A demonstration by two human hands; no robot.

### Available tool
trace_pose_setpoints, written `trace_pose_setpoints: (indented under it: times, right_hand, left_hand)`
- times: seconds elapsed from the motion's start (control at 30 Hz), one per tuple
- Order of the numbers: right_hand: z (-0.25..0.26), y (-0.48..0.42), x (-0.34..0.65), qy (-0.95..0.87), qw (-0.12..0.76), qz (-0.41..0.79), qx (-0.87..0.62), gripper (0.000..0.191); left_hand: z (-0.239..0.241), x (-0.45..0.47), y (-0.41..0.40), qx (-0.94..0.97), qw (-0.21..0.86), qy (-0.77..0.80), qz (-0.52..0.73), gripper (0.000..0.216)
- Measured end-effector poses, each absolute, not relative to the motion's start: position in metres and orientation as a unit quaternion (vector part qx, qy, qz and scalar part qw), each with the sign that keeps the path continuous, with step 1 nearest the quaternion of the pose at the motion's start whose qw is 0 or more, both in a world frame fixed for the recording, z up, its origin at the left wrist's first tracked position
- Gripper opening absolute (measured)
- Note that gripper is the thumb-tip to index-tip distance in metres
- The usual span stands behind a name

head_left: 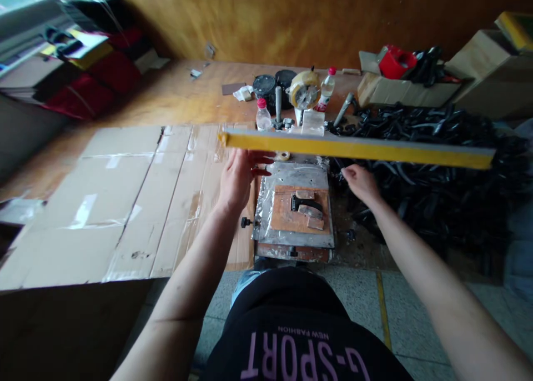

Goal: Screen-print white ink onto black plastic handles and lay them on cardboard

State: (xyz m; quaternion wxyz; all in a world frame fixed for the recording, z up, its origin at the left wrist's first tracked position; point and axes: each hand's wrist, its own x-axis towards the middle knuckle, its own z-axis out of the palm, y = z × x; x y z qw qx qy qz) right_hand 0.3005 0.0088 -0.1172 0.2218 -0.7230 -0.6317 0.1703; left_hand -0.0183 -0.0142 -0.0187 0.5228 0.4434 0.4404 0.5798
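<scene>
My left hand (239,180) is held over the near edge of the cardboard, fingers spread, with nothing seen in it. Just right of it, a grey metal plate (266,239) carries a brown board (283,217). A black curved plastic part (306,203) sits on that board against small blocks. At the left edge of a heap of black plastic parts (420,192) is my right hand (361,182). Its fingers are pinched together beside dark pieces; what they hold, if anything, I cannot make out.
A long yellow bar (353,146) crosses above the bench, over both hands. Flattened cardboard (104,203) covers the left side. Behind stand a tape roll (305,89), bottles (263,115) and black tubs (264,85). Cartons (478,64) stand at the back right.
</scene>
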Motion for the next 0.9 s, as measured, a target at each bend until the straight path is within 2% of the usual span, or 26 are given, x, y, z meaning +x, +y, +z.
trace_pose_setpoints:
  times: [0.1,0.17,0.27,0.37,0.43,0.57,0.67,0.73,0.83,0.9]
  right_hand:
    - [-0.155,-0.023,0.271,-0.709,0.141,0.196,-0.663,0.027]
    - [-0.166,-0.037,0.251,-0.755,0.082,0.163,-0.630,0.025]
    - [-0.163,-0.050,0.227,-0.766,0.016,0.121,-0.631,0.017]
    - [-0.147,-0.070,0.195,-0.766,0.043,0.119,-0.631,0.018]
    - [-0.138,-0.087,0.171,-0.802,0.090,0.139,-0.573,0.017]
    - [-0.132,-0.088,0.165,-0.858,0.143,0.215,-0.445,0.019]
    - [-0.144,-0.051,0.225,-0.786,0.155,0.165,-0.576,0.020]
    - [-0.163,-0.018,0.278,-0.690,0.114,0.091,-0.709,0.020]
    - [-0.197,0.019,0.340,-0.587,0.032,0.075,-0.806,0.044]
    - [-0.216,0.030,0.360,-0.557,0.031,0.079,-0.826,0.056]
  left_hand:
    - [-0.017,-0.009,-0.008,0.427,0.528,0.432,0.594,0.059]
    - [-0.032,-0.005,-0.021,0.395,0.527,0.450,0.603,0.057]
    - [-0.074,0.004,-0.063,0.356,0.629,0.497,0.480,0.056]
    - [-0.114,0.018,-0.110,0.284,0.750,0.511,0.308,0.060]
    - [-0.131,0.022,-0.131,0.226,0.770,0.506,0.316,0.059]
    - [-0.150,-0.013,-0.139,0.195,0.702,0.564,0.389,0.050]
    - [-0.166,-0.079,-0.136,0.239,0.573,0.685,0.381,0.051]
    - [-0.179,-0.127,-0.139,0.274,0.477,0.781,0.297,0.052]
    - [-0.197,-0.176,-0.144,0.301,0.395,0.861,0.111,0.056]
    - [-0.206,-0.189,-0.142,0.307,0.369,0.876,0.045,0.057]
